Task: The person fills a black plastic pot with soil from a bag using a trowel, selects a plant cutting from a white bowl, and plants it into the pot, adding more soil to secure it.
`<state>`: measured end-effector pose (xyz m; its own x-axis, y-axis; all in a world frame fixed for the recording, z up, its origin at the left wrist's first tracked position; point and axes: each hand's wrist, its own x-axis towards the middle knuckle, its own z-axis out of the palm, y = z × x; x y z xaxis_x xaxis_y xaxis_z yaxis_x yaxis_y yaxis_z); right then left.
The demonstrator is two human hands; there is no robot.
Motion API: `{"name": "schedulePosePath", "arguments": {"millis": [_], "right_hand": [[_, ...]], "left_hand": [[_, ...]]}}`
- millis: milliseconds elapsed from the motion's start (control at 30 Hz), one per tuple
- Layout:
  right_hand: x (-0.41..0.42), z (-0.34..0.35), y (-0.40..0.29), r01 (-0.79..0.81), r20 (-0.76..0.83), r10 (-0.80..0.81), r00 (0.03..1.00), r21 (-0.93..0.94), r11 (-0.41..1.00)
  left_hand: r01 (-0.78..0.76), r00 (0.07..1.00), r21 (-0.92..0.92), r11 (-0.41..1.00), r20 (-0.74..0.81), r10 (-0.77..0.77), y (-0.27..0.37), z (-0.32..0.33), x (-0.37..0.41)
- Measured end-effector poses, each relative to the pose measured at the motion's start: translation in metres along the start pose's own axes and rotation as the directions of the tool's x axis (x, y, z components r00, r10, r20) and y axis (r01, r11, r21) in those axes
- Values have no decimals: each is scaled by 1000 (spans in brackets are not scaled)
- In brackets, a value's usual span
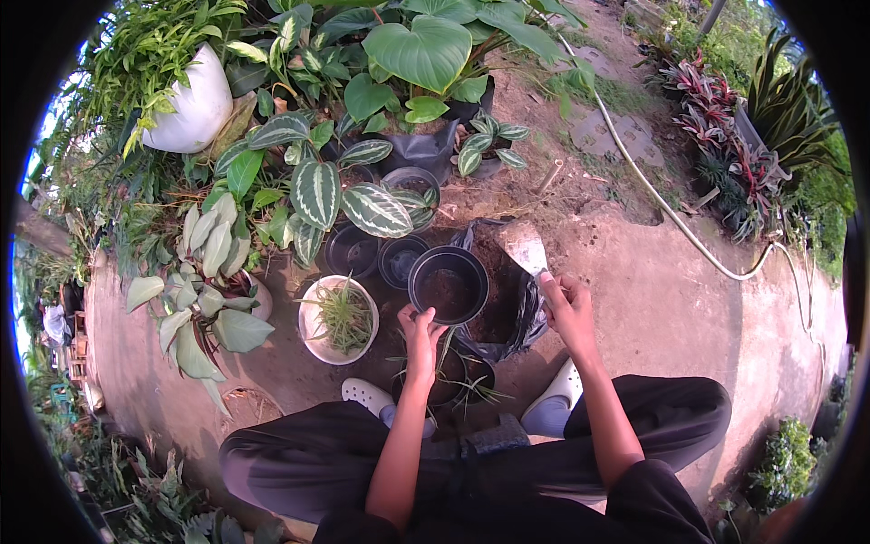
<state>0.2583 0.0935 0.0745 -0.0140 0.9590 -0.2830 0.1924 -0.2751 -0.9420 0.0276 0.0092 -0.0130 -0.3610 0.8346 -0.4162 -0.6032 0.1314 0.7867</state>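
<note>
My left hand (423,340) grips the near rim of a round black plastic plant pot (448,285), which has some dark soil at its bottom. In my right hand (569,306) is a hand trowel (525,250), its broad metal blade pointing away from me and smeared with soil. The blade is over the far right side of a black plastic bag (513,340) of dark soil (495,319). The held pot hides part of the bag's left side. Below my left hand stand black pots with thin-leaved plants (469,381), partly hidden by my forearm.
A white bowl (307,326) with grassy plantlets (343,316) stands left of my left hand. Two black pots (352,250) are behind it. Striped-leaf potted plants (316,194) crowd the far left. A hose (652,190) curves across the ground at right. My clogs (363,394) flank the near pots.
</note>
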Motion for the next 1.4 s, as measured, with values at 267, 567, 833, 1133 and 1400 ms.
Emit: {"name": "schedulePosePath", "arguments": {"millis": [267, 567, 833, 1133, 1400], "right_hand": [[6, -8, 77, 90, 73, -55, 996, -686, 722], [0, 4, 65, -9, -22, -21, 1000, -867, 498], [23, 31, 118, 74, 55, -52, 997, -866, 495], [33, 41, 119, 107, 88, -61, 994, -803, 587], [34, 35, 76, -36, -69, -37, 997, -826, 563]], "left_hand": [[18, 1000, 23, 1000, -9, -18, 4, 0, -1], [31, 997, -68, 997, 66, -26, 11, -3, -4], [45, 995, -82, 996, 93, -37, 8, -3, -2], [35, 995, -98, 995, 92, -26, 20, -4, -5], [31, 994, -103, 994, 103, -20, 21, -11, -3]]}}
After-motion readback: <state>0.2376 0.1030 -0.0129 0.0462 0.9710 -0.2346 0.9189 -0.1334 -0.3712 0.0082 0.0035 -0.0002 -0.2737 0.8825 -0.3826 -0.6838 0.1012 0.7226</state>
